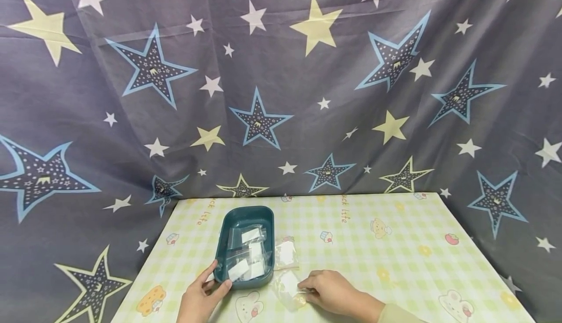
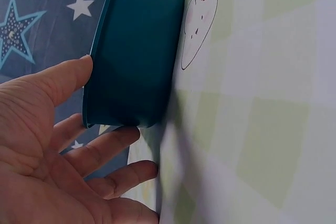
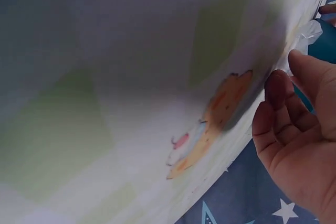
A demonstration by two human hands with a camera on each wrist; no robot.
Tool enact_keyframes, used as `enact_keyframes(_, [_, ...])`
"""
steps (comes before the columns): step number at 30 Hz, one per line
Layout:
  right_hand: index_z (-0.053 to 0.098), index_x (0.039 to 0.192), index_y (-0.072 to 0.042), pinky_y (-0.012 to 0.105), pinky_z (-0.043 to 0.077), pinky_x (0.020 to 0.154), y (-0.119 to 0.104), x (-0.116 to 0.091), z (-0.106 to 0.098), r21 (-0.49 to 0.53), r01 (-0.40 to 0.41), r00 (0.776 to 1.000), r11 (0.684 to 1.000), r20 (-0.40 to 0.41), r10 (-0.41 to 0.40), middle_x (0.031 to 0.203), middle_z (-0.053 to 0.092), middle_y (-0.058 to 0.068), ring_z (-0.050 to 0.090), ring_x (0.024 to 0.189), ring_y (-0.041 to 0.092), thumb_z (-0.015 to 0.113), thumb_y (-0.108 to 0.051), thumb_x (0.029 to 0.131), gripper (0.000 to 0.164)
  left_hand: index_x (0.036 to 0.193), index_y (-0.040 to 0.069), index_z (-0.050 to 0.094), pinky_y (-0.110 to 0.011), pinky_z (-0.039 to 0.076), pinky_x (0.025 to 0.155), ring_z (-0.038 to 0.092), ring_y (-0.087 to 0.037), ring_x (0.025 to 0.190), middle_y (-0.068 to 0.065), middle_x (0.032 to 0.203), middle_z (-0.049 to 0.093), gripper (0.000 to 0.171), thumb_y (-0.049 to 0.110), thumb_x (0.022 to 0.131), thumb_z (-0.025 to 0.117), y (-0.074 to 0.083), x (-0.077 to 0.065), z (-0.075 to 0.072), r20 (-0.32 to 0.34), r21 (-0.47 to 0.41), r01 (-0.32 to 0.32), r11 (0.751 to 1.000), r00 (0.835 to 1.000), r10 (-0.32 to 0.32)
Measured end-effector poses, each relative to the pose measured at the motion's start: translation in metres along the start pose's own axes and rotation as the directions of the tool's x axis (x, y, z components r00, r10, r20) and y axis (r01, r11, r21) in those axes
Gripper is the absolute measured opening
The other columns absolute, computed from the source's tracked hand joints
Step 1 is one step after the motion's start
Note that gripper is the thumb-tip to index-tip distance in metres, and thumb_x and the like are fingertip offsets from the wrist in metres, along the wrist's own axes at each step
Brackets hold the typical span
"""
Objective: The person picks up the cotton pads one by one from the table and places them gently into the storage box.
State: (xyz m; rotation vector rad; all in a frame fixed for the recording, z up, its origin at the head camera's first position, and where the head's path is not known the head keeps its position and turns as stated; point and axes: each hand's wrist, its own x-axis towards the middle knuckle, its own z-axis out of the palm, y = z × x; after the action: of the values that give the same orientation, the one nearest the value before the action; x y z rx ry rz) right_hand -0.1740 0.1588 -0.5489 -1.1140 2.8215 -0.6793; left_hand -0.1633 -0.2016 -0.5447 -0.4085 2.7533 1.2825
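A deep teal plastic box [image 1: 221, 245] stands on the table, with several small clear zip bags [image 1: 251, 235] holding white pieces inside. My left hand [image 1: 203, 291] holds its near left corner, thumb on the rim and fingers against the side, as the left wrist view [image 2: 68, 150] of the hand also shows. Right of the box, my right hand [image 1: 329, 291] pinches the edge of a clear plastic bag [image 1: 287, 289] with a white piece in it. Another clear bag [image 1: 287, 253] with a white piece lies just beyond, beside the box. In the right wrist view, the pinched bag is partly hidden by fingers.
A green-and-white checked tablecloth [image 1: 360, 245] with cartoon prints covers the table. Behind it hangs a grey curtain [image 1: 281, 69] with stars, meeting the table's back edge.
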Motion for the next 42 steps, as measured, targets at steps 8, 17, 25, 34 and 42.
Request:
enact_keyframes(8, [0.085,0.110,-0.017,0.021,0.063,0.082,0.011,-0.015,-0.007,0.014,-0.069,0.998,0.998,-0.004,0.069,0.102,0.082,-0.009,0.076,0.092,0.003,0.082,-0.017,0.095,0.015,0.161,0.015,0.050,-0.058,0.062,0.095,0.076,-0.047,0.112,-0.034,0.126,0.073,0.092,0.060,0.088,0.083,-0.003,-0.001,0.000,0.000,-0.016,0.017,1.000,1.000,-0.017])
enact_keyframes(17, [0.083,0.112,-0.012,0.024,0.062,0.075,0.051,-0.046,-0.033,0.025,-0.183,0.982,0.983,-0.044,0.184,0.102,0.083,-0.002,0.072,0.085,0.003,0.080,-0.013,0.095,0.017,0.161,0.017,0.051,-0.061,0.059,0.100,0.074,-0.048,0.116,-0.033,0.125,0.074,0.091,0.059,0.088,0.084,0.000,0.001,-0.001,-0.009,-0.014,-0.007,1.000,1.000,0.007])
enact_keyframes(25, [0.084,0.108,-0.013,0.028,0.062,0.073,0.095,-0.072,-0.054,0.002,-0.314,0.944,0.950,-0.109,0.312,0.102,0.082,-0.001,0.075,0.087,0.011,0.078,-0.008,0.096,0.015,0.161,0.016,0.051,-0.061,0.059,0.099,0.075,-0.046,0.114,-0.032,0.123,0.075,0.091,0.058,0.088,0.084,-0.002,0.000,-0.001,-0.006,-0.009,0.005,1.000,1.000,-0.005])
enact_keyframes(34, [0.079,0.124,-0.011,0.024,0.051,0.069,0.101,-0.079,-0.054,0.146,-0.387,0.915,0.910,-0.056,0.398,0.106,0.073,-0.005,0.058,0.082,0.003,0.078,-0.038,0.098,0.038,0.161,0.014,0.050,-0.060,0.061,0.096,0.077,-0.045,0.109,-0.030,0.120,0.077,0.092,0.058,0.087,0.085,-0.003,-0.001,0.000,-0.002,-0.021,0.005,1.000,1.000,-0.005])
enact_keyframes(42, [0.080,0.093,-0.021,0.022,0.044,0.063,0.097,-0.073,-0.049,0.149,-0.402,0.903,0.903,-0.096,0.418,0.094,0.068,-0.010,0.048,0.073,-0.003,0.088,-0.023,0.089,0.008,0.161,0.014,0.050,-0.059,0.061,0.096,0.078,-0.042,0.109,-0.028,0.117,0.078,0.092,0.058,0.088,0.084,-0.004,-0.001,-0.001,-0.006,-0.037,0.001,0.999,1.000,-0.001])
